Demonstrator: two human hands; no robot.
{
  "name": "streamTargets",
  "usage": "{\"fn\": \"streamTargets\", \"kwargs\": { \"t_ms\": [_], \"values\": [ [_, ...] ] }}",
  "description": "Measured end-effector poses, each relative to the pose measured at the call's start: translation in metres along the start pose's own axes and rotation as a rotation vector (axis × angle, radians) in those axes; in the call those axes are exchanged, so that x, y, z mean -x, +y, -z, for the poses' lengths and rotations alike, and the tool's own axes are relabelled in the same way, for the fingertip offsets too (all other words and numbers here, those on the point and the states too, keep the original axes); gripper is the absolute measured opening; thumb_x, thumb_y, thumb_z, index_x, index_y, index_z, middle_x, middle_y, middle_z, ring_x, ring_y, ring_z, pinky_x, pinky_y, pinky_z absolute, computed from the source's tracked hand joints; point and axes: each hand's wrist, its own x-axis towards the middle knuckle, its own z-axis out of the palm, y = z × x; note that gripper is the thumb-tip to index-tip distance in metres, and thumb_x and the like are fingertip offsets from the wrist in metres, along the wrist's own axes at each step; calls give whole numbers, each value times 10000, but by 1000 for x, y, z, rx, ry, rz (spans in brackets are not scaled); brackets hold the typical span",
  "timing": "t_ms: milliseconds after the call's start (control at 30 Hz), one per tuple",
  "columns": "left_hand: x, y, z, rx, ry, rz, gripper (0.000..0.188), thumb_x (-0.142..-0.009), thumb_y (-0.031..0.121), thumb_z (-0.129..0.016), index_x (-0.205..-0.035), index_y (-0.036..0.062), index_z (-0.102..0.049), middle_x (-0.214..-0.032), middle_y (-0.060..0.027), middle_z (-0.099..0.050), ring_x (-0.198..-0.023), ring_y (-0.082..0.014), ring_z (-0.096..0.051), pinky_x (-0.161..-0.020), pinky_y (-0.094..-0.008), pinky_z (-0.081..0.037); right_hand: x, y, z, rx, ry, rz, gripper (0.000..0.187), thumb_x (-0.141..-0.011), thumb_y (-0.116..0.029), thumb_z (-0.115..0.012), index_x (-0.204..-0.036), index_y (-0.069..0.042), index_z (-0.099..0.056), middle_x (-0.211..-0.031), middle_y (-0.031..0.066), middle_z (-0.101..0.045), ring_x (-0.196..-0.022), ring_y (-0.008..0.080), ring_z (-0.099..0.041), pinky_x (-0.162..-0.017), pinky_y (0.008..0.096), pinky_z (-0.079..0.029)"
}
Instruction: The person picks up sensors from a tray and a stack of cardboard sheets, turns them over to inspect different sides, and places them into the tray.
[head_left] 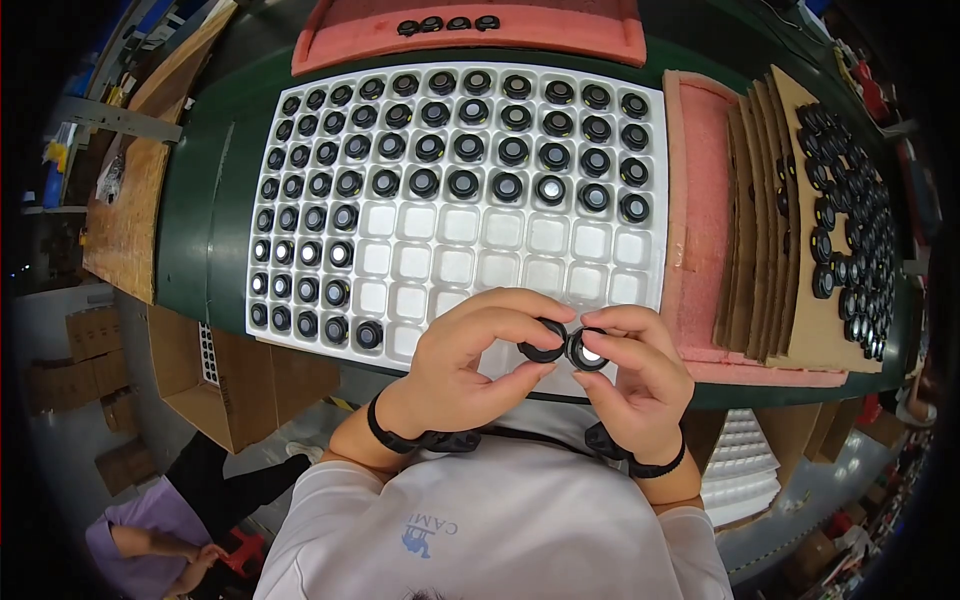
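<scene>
Over the near edge of a white moulded tray (500, 229), my left hand (465, 362) pinches a black round part (541, 342) between thumb and fingers. My right hand (640, 382) grips a second black round part (590, 352), which has a bright silver centre. The two parts are held side by side, edges touching or nearly so. Similar black round parts (463, 184) sit one per pocket in the tray's far rows and left columns. Bare pockets show in the near right portion, just beyond my hands.
Pink foam trays (690, 230) lie right of the white tray and beyond it (470, 42), the far one holding several black parts. Stacked cardboard sheets (810, 320) at right carry many more. A seated person (150, 535) is at lower left, near an open cardboard box (215, 400).
</scene>
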Motion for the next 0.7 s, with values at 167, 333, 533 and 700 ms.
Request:
{"fn": "streamTargets", "kwargs": {
  "t_ms": [167,333,533,700],
  "values": [
    [0,0,0,-23,-4,16,291,-705,-131,-702,-961,-3,-649,-1116,-186,-646,-1048,-269,-632,-885,-346,-507,-3,2,2,51,-40,94,391,-742,139,-686,-1114,24,-644,-1185,190,-554,-993,249,-625,-829,318,-550],
    [-3,0,4,-32,-37,-15,295,-714,-104,-735,-980,-6,-652,-1130,-186,-639,-1024,-264,-639,-874,-343,-511,-1,0,2,11,2,2,329,-742,63,-725,-1064,18,-670,-1150,171,-578,-1004,230,-584,-880,326,-488],
    [-1,-3,-5,-92,93,-11,296,-734,-46,-767,-1005,-19,-654,-1169,-177,-614,-949,-238,-639,-828,-329,-521,-2,9,-2,79,143,82,344,-745,100,-726,-1069,18,-646,-1166,180,-564,-929,228,-613,-765,302,-534],
    [-2,-1,-3,-211,112,-96,284,-747,-25,-761,-1016,7,-674,-1152,-164,-602,-880,-226,-625,-773,-318,-524,-9,6,0,185,76,114,327,-746,102,-727,-1049,11,-647,-1158,180,-569,-915,223,-605,-746,296,-519]
  ]
}}
